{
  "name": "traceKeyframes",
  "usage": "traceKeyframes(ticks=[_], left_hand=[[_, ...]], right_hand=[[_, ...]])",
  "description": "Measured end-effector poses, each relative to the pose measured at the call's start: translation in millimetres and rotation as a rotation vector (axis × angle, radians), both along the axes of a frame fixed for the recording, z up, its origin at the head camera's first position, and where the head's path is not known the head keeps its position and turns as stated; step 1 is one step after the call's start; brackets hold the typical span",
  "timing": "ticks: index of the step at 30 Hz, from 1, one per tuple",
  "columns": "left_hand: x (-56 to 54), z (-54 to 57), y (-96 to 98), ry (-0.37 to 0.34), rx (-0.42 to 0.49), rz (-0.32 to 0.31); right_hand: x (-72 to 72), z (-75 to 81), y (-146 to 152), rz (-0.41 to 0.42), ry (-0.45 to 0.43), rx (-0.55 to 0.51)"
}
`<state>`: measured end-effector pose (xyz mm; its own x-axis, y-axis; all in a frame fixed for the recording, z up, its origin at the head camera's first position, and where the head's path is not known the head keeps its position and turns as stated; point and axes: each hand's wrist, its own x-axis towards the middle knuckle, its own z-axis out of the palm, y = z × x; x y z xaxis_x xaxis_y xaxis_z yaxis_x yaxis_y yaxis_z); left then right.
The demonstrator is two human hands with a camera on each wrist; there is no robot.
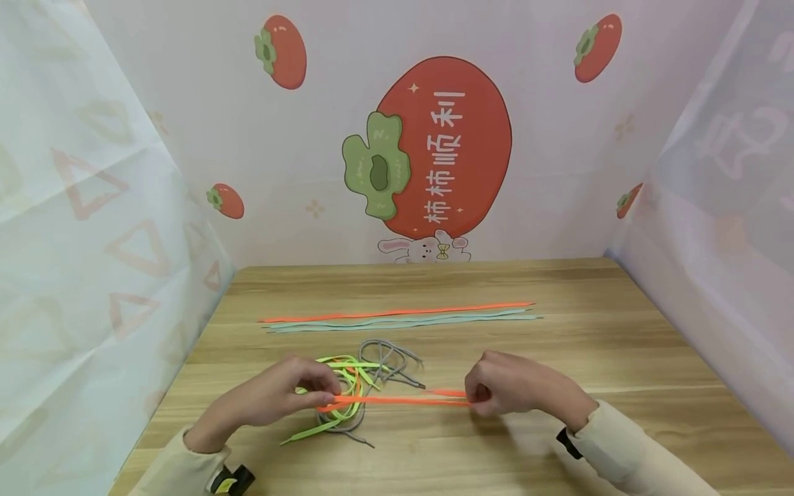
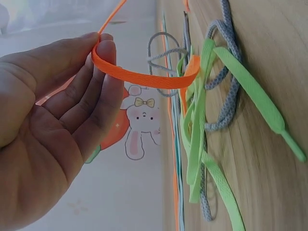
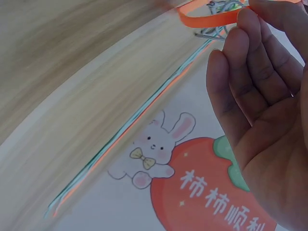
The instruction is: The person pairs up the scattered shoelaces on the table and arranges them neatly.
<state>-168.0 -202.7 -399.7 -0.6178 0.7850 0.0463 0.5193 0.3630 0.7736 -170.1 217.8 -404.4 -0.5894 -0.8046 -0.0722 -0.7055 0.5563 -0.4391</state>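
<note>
A flat orange shoelace [image 1: 403, 399] is stretched between the two hands, low over the table. My left hand [image 1: 282, 393] pinches it between thumb and fingertip, and in the left wrist view the lace [image 2: 144, 78] loops from there down into a pile. My right hand [image 1: 511, 386] pinches the other stretch, with a piece of the lace [image 3: 211, 20] curving away from its fingertips. Under the left hand lies a tangle of yellow-green laces [image 1: 356, 375] with orange among it. A round grey lace [image 1: 391, 362] coils beside and beneath that tangle.
Farther back, a straight orange lace [image 1: 397, 312] lies alongside pale teal laces [image 1: 403, 322], roughly parallel to the table's back edge. The wooden table [image 1: 589, 310] is bounded by a printed cloth backdrop [image 1: 546, 172] and cloth side walls.
</note>
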Motion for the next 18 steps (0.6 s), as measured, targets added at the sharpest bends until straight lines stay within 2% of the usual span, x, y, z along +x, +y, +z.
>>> traceKeyframes(ticks=[4, 12, 18], left_hand=[[-0.3, -1.5, -7.2, 0.016, -0.018, 0.032], [-1.2, -6.9, -16.1, 0.107, -0.002, 0.009], [-1.6, -11.0, -26.0, 0.142, -0.004, 0.040]], right_hand=[[-0.6, -2.6, 9.3, -0.025, -0.003, 0.003], [-3.8, -7.8, 26.1, -0.067, -0.030, 0.003], [-4.3, -11.1, 39.6, -0.092, -0.045, -0.012]])
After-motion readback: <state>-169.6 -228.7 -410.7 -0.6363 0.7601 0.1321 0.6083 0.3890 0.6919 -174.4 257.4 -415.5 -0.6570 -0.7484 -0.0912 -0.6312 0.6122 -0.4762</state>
